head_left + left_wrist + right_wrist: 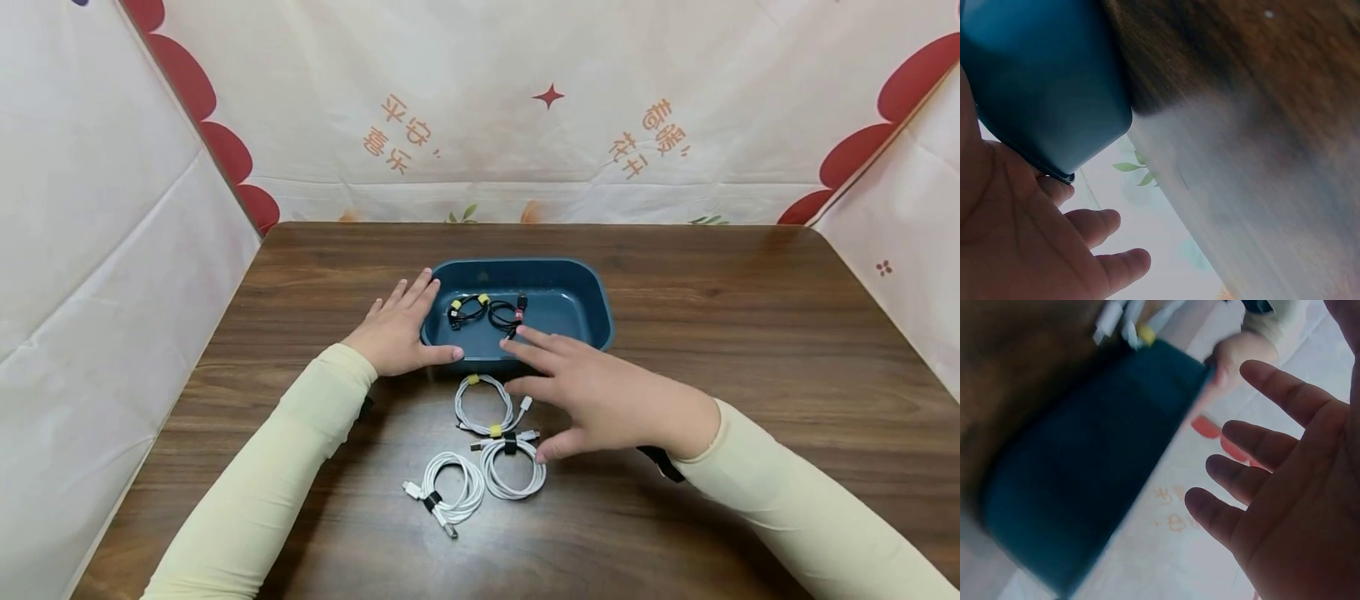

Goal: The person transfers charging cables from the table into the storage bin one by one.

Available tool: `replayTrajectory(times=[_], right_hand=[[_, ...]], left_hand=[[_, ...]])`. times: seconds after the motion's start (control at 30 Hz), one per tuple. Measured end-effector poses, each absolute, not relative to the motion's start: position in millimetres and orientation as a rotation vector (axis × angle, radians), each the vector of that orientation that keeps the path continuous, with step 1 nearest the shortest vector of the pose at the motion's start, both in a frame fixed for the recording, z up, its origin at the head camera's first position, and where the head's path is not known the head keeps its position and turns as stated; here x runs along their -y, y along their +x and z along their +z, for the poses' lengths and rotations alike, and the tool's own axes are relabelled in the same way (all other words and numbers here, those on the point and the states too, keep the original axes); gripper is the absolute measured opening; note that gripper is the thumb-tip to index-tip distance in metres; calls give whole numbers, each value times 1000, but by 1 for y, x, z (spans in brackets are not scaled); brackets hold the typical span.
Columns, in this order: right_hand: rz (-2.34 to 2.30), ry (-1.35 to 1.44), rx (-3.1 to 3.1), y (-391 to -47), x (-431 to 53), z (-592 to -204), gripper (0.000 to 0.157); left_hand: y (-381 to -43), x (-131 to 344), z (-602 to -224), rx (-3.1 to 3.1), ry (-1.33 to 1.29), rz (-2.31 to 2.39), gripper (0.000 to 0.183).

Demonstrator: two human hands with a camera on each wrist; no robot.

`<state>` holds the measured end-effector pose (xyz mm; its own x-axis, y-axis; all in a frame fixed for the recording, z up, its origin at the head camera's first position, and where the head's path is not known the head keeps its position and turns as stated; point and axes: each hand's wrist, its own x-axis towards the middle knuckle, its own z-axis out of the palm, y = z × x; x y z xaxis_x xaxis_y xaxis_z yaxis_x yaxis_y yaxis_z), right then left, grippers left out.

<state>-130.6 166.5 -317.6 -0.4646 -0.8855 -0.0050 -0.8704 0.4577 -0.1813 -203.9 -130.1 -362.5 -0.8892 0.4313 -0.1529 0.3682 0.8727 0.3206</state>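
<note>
A blue plastic bin (558,312) stands on the table with two coiled black cables inside, one (471,310) with yellow ties and one (504,315) with a red tie. My left hand (397,329) rests at the bin's left end, fingers straight along the rim and thumb at the front corner. My right hand (600,392) hovers over the front right of the bin with spread fingers, holding nothing. Before the bin lie three coiled white cables: one (459,408) with yellow ties, one (491,483) and one (474,492) with black ties.
The brown wooden table (720,317) extends to both sides of the bin. A pale printed cloth (480,100) hangs behind it, with more cloth (90,250) along the left side and the right.
</note>
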Motion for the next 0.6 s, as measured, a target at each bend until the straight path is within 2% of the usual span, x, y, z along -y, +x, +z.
replayTrajectory(times=[0.37,0.6], right_hand=[[-170,-1556,-2567,-111,-166,-346,71],[-186,-1574,-2540,-104,-163,-355,76]], left_hand=[[-205,130,-365,-2830,599,433,109],[-205,129,-365,-2832,595,426,110]])
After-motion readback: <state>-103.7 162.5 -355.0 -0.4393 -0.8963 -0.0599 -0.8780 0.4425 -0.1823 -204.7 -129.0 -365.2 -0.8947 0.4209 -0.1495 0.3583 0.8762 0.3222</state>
